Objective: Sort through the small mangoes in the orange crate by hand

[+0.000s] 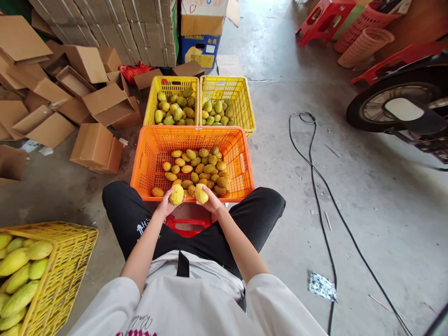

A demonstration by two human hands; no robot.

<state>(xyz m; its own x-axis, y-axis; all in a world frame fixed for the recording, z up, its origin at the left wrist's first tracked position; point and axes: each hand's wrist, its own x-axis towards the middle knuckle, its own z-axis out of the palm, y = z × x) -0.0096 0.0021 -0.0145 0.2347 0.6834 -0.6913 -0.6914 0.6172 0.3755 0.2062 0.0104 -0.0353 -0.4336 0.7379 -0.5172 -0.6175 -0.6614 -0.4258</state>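
My left hand [164, 205] is closed around a yellow-green mango [177, 195] with dark specks. Beside it, my right hand [213, 203] grips a smoother, paler yellow mango [201, 193]. Both fruits are held a small gap apart, over the near rim of an orange plastic crate [140, 158]. Inside that crate lie many small yellow to brownish-green mangoes [209, 168], mostly toward the middle and right. Touching its far side stand two yellow crates, the left one [150, 105] and the right one [247, 105], each partly filled with greener mangoes.
A yellow crate [75, 261] of larger mangoes [21, 266] stands at the lower left. Cardboard boxes [101, 102] are heaped at the upper left. A black cable [320, 177] snakes over the concrete floor on the right, near a motorcycle wheel [381, 105]. Red stools [325, 21] stand behind.
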